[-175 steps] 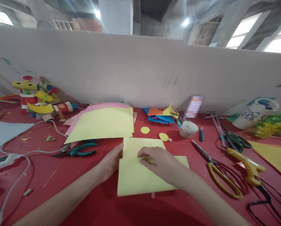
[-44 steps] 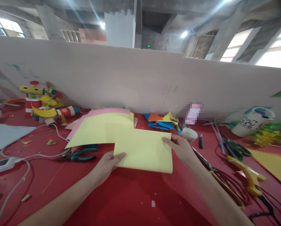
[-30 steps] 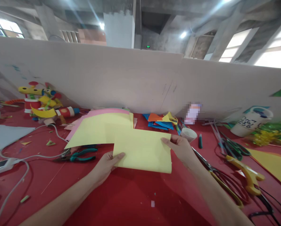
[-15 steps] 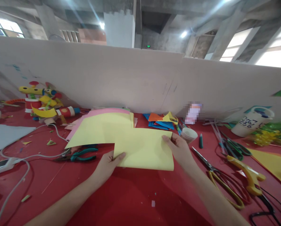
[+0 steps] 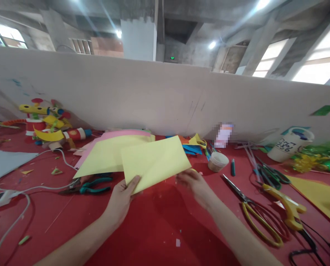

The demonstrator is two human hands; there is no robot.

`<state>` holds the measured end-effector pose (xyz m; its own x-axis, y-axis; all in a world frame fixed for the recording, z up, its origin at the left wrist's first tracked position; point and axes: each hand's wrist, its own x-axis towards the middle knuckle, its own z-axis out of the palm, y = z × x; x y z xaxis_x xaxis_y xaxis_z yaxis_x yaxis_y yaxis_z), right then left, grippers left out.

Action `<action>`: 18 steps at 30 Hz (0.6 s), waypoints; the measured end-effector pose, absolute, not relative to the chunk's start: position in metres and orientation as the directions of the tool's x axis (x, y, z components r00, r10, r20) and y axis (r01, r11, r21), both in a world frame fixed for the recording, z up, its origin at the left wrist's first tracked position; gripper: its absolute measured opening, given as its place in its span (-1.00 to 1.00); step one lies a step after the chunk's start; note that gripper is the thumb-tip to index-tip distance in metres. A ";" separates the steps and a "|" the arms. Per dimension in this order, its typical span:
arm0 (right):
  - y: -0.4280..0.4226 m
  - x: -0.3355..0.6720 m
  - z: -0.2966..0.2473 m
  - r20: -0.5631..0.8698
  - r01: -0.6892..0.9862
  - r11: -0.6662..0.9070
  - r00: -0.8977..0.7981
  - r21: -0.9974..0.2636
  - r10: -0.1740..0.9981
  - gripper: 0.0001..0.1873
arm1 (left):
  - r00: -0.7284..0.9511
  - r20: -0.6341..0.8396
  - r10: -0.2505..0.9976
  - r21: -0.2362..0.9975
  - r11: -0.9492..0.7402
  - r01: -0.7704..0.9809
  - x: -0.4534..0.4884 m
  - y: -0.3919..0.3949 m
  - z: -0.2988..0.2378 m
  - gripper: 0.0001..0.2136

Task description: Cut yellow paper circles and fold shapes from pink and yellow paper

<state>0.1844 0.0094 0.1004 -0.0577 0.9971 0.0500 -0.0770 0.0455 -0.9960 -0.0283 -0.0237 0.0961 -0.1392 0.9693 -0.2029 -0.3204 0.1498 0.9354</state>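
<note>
Left grip (image 5: pixel 120 201) pinches closed, thumb extended; right grip (image 5: pixel 194 184) blurred, fingers curled.

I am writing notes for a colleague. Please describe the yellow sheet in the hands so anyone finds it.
On the red table, before the pale partition, a stack of pink and yellow sheets lies left of centre. Overlapping its right side, the held yellow sheet is tilted, its lower corner pinched by the left hand. Only it is raised off the table.
</note>
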 end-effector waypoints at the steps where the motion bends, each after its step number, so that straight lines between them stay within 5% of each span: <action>1: 0.002 0.175 0.100 0.039 -0.088 0.026 -0.148 -0.996 0.988 -0.64 | -0.160 -0.196 0.968 0.933 0.133 -0.334 -0.025 -0.026 0.098 -0.71; 6: -0.037 0.130 0.106 0.106 -0.192 0.006 -0.516 -0.981 0.850 -0.54 | -0.126 -0.084 0.988 0.953 0.043 -0.298 -0.010 -0.047 0.103 -0.68; 11: -0.056 0.113 0.101 0.100 -0.125 0.049 -0.444 -0.991 0.891 -0.49 | -0.150 -0.073 0.986 0.987 0.050 -0.152 -0.005 -0.062 0.099 -0.68; 18: -0.062 0.112 0.093 -0.039 -0.138 -0.093 -0.349 -0.986 0.936 -0.30 | -0.189 -0.102 0.977 0.987 0.075 -0.144 -0.001 -0.065 0.102 -0.67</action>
<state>0.1120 -0.0616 0.0929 -0.3489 0.9363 -0.0392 -0.1377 -0.0926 -0.9861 -0.0012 -0.0650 0.1025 -0.1887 0.9768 -0.1017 -0.1445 0.0748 0.9867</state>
